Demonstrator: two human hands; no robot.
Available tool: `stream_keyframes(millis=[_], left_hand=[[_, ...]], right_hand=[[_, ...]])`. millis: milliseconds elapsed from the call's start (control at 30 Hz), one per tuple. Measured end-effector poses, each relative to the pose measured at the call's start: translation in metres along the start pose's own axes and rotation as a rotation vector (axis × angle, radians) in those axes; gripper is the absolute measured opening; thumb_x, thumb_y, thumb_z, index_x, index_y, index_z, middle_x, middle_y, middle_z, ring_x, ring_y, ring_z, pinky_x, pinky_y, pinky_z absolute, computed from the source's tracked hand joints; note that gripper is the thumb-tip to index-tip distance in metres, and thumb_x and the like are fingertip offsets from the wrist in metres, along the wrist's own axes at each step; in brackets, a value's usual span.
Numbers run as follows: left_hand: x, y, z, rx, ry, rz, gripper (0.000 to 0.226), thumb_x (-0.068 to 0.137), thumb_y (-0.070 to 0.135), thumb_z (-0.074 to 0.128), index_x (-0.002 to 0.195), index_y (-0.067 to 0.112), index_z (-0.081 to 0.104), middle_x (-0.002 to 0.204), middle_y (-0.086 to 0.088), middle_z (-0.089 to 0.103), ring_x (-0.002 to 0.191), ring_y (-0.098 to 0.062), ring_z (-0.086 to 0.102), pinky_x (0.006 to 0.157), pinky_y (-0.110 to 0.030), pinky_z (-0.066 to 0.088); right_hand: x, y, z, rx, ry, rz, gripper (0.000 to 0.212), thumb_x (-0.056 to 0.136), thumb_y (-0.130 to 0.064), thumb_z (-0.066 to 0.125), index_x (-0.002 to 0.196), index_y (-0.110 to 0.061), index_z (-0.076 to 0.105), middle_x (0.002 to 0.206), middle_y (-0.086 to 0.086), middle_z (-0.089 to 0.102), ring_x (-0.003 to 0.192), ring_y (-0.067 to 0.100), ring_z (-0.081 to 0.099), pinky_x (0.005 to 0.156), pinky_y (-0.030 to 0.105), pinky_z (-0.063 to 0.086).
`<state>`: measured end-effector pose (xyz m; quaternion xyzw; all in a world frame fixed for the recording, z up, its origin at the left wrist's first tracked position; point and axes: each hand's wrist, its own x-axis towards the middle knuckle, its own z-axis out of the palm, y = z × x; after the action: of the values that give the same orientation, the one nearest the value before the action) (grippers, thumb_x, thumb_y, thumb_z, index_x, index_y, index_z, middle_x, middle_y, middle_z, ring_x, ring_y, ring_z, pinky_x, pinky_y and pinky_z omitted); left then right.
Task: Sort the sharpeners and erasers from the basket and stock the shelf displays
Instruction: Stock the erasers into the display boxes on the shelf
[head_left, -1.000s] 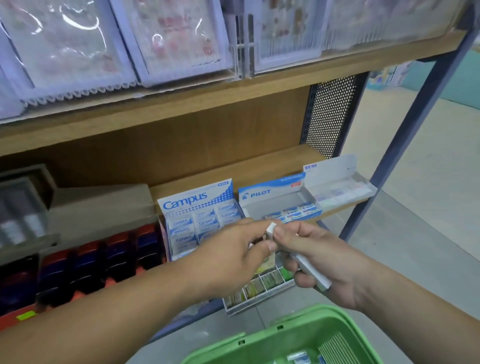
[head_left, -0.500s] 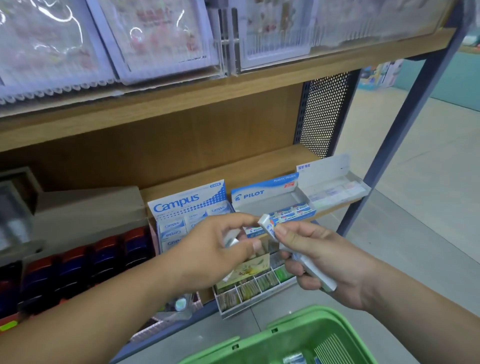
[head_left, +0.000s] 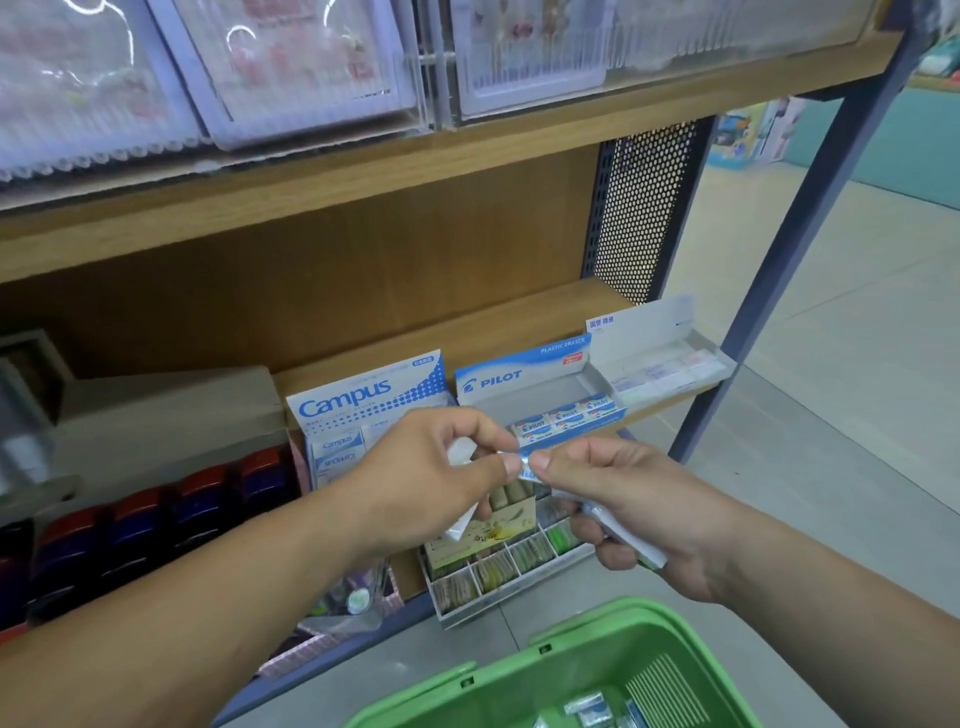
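Currently Pilot box (head_left: 519, 382) is holding few erasers (head_left: 566, 418) at front; green basket (head_left: 519, 680), cut off at btm, is carrying blurry packs (head_left: 597, 709); L hand (head_left: 431, 483) & R hand (head_left: 639, 509) are pinching one eraser (head_left: 522, 462) btwn them.

One view only: head-worn, wide-angle. It faces forward and tilts down at a wooden rack, seen a little from its right end. The upper shelf (head_left: 363, 176) runs across the top of frame, the lower shelf (head_left: 519, 325) across the middle. Range is close. Both forearms enter from the bottom edge, and the left hand (head_left: 431, 478) and right hand (head_left: 623, 499) meet near centre. The basket (head_left: 467, 686) rim sits low, directly under the lens. Floor (head_left: 831, 415) fills the right side.
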<state>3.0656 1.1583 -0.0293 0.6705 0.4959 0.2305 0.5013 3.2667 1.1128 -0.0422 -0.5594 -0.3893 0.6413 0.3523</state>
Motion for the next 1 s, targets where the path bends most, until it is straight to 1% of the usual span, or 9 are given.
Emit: stream_keyframes(millis=[167,333,400,467,533,633,700,800,1000], left_hand=[[0.008,0.008,0.003,0.098,0.035,-0.021,0.012,0.091,0.027,0.077,0.088,0.018,0.069,0.072,-0.012,0.071,0.064,-0.038,0.067,0.064,-0.035,0.052],[0.044,0.008,-0.012,0.27,0.192,-0.113,0.013,0.093,0.029,0.075,0.091,0.018,0.069,0.07,-0.003,0.066,0.036,-0.002,0.05,0.036,-0.014,0.035],[0.06,0.0,-0.012,0.37,0.218,-0.131,0.013,0.092,0.033,0.075,0.088,0.022,0.068,0.073,-0.001,0.068,0.047,-0.008,0.057,0.041,-0.016,0.037],[0.073,-0.01,-0.009,0.436,0.195,-0.137,0.015,0.092,0.033,0.075,0.086,0.022,0.067,0.078,-0.001,0.069,0.06,-0.015,0.063,0.05,-0.02,0.042],[0.085,-0.019,-0.005,0.501,0.174,-0.141,0.015,0.092,0.032,0.075,0.086,0.02,0.067,0.081,0.004,0.067,0.068,-0.013,0.061,0.054,-0.021,0.041],[0.099,-0.024,-0.004,0.525,0.176,-0.132,0.017,0.092,0.034,0.075,0.086,0.02,0.067,0.084,0.007,0.066,0.07,-0.009,0.059,0.055,-0.021,0.04],[0.105,-0.025,-0.005,0.514,0.157,-0.131,0.016,0.091,0.033,0.077,0.086,0.02,0.069,0.088,0.008,0.067,0.069,-0.01,0.059,0.055,-0.022,0.04],[0.108,-0.027,-0.004,0.544,0.107,-0.145,0.015,0.089,0.032,0.079,0.087,0.02,0.07,0.086,0.009,0.066,0.066,-0.009,0.058,0.053,-0.021,0.04],[0.112,-0.029,0.001,0.661,0.009,-0.13,0.01,0.095,0.025,0.068,0.087,0.021,0.073,0.086,0.014,0.067,0.076,-0.009,0.062,0.055,-0.019,0.039]], right_hand=[[0.008,0.001,-0.005,-0.032,0.112,-0.05,0.019,0.082,-0.037,0.083,0.072,-0.026,0.071,0.071,0.006,0.052,0.052,0.019,0.039,0.045,0.022,0.023],[0.033,-0.003,-0.018,-0.238,0.287,-0.181,0.024,0.081,-0.039,0.083,0.086,-0.019,0.072,0.086,0.023,0.074,0.047,0.022,0.044,0.042,0.021,0.029],[0.049,-0.004,-0.025,-0.384,0.304,-0.224,0.024,0.082,-0.039,0.083,0.091,-0.02,0.071,0.079,0.013,0.077,0.053,0.02,0.066,0.045,0.021,0.038],[0.062,-0.002,-0.03,-0.555,0.327,-0.221,0.022,0.082,-0.039,0.082,0.098,-0.026,0.071,0.079,-0.001,0.075,0.052,0.001,0.065,0.047,0.019,0.043],[0.074,0.003,-0.034,-0.756,0.332,-0.211,0.03,0.084,-0.042,0.079,0.111,-0.034,0.07,0.096,-0.011,0.07,0.062,-0.008,0.062,0.059,0.02,0.049],[0.089,0.018,-0.039,-0.918,0.341,-0.215,0.045,0.083,-0.048,0.077,0.126,-0.038,0.067,0.128,-0.01,0.065,0.107,0.009,0.063,0.092,0.03,0.051],[0.094,0.028,-0.043,-0.862,0.354,-0.202,0.049,0.081,-0.05,0.078,0.128,-0.041,0.066,0.126,-0.012,0.066,0.105,0.013,0.065,0.091,0.032,0.053],[0.101,0.038,-0.048,-0.646,0.35,-0.221,0.047,0.082,-0.044,0.08,0.126,-0.042,0.066,0.107,-0.017,0.07,0.064,0.014,0.063,0.066,0.031,0.056],[0.104,0.042,-0.05,-0.621,0.343,-0.233,0.052,0.081,-0.045,0.081,0.13,-0.044,0.064,0.126,-0.016,0.062,0.097,0.015,0.068,0.085,0.036,0.058]])
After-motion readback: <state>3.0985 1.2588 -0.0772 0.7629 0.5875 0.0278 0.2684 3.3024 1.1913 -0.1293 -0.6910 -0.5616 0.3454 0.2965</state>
